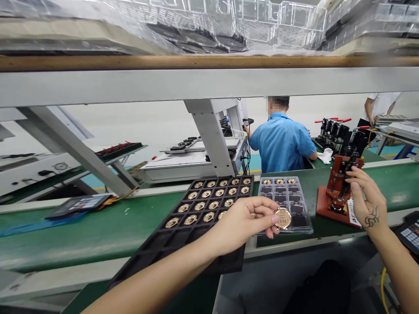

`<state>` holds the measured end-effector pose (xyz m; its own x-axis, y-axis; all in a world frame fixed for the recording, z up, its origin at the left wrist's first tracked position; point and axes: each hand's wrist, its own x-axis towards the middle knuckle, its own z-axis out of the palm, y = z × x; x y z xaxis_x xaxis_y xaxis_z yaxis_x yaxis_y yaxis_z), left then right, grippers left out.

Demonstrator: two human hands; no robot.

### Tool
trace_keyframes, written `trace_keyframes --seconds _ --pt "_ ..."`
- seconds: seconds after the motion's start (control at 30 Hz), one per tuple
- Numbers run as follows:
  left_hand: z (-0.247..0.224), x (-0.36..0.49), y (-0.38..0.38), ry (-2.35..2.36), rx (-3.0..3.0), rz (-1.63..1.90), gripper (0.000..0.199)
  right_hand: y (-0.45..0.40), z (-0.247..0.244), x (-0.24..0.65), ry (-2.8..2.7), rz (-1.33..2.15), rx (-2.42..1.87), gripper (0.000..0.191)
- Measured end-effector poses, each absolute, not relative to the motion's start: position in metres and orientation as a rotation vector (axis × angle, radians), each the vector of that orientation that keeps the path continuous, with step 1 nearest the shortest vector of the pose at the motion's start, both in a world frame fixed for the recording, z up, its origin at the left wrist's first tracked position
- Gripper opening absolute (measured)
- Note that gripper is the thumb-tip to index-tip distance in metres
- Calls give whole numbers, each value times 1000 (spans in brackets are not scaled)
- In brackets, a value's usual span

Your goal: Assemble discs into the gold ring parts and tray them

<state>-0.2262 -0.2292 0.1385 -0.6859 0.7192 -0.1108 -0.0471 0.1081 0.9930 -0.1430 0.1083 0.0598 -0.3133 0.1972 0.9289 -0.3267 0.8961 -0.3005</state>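
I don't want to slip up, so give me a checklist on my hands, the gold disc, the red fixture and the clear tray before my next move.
1. Left hand holding the gold disc: ok, pinched at its edge.
2. Disc's marked face visible: ok, towards the camera.
3. Right hand at the red fixture: ok.
4. Right hand's grip firm: cannot tell.
5. Fixture upright: ok.
6. Clear tray fully visible: not ok, left hand and disc hide part.

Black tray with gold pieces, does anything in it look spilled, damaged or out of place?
Nothing stands out: the visible gold pieces sit one per compartment in the black tray, none spilled. Your left hand and forearm hide part of it, and fine damage is too small to tell.
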Motion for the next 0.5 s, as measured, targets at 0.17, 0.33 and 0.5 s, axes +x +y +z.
trace_keyframes --seconds 0.17,0.33,0.5 --pt "138 -223 -230 1816 724 1633 36 109 59 -142 -1828 508 97 19" --pt "136 -219 -232 1894 826 1574 27 110 59 -143 -1828 495 96 19" --pt "136 -249 -256 2288 951 1441 27 113 61 -140 -1822 495 131 17"
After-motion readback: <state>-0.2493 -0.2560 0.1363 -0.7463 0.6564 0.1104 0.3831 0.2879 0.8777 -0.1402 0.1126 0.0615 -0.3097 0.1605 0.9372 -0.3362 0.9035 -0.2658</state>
